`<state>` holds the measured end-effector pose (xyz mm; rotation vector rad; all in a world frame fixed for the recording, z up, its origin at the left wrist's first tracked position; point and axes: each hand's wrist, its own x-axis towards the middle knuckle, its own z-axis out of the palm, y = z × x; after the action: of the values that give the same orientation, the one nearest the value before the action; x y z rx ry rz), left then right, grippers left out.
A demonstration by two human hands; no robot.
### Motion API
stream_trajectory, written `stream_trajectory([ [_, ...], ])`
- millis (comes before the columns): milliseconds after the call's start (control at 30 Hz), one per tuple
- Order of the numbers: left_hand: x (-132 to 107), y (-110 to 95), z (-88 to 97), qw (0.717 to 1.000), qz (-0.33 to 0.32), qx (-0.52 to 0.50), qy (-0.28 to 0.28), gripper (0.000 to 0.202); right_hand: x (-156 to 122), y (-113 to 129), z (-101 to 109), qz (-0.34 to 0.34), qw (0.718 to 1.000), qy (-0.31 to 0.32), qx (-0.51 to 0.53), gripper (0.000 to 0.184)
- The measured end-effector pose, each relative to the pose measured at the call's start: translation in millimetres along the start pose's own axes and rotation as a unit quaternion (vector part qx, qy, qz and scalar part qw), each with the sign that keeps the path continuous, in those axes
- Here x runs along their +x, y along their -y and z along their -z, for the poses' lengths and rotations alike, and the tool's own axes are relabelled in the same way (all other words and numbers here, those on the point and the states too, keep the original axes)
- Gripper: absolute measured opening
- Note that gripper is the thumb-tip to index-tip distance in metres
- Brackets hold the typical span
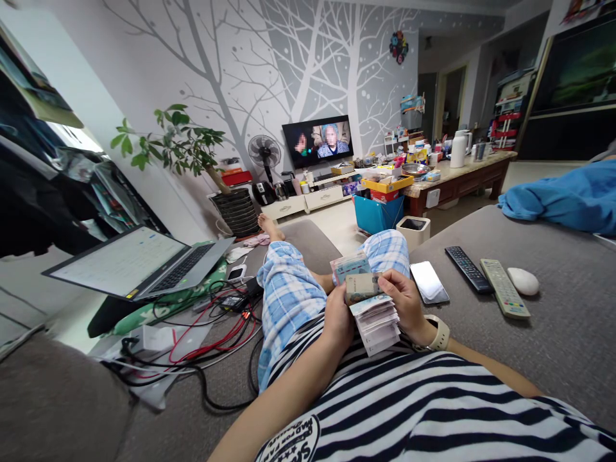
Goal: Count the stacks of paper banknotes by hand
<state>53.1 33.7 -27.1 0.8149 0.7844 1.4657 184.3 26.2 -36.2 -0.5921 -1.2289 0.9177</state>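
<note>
The grey sofa (553, 269) fills the lower frame. The open laptop (144, 263) sits at centre left. At lower centre you hold the banknote stack (375, 321) over your lap: your left hand (339, 317) is curled around its left edge, and your right hand (409, 305) grips its right edge, thumb on top. The phone (429, 282) lies just right of your hands.
</note>
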Motion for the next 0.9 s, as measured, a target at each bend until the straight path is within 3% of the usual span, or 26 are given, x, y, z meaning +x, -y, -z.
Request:
stream_trajectory([
  [433, 0.9, 2.5, 3.7, 1.000, -0.016, 0.019, 0.012, 0.020, -0.2, 1.1, -0.5, 0.000, 1.000, 0.004, -0.003, 0.030],
  [633, 0.7, 1.4, 4.0, 0.998, -0.030, 0.043, 0.020, 0.025, -0.1, 2.4, 0.2, -0.001, 1.000, 0.007, -0.012, 0.031],
  [900, -0.9, -0.3, 2.6, 1.000, 0.016, -0.027, 0.001, 0.035, -1.2, 4.0, -0.6, 0.015, 0.999, -0.004, -0.029, 0.037],
])
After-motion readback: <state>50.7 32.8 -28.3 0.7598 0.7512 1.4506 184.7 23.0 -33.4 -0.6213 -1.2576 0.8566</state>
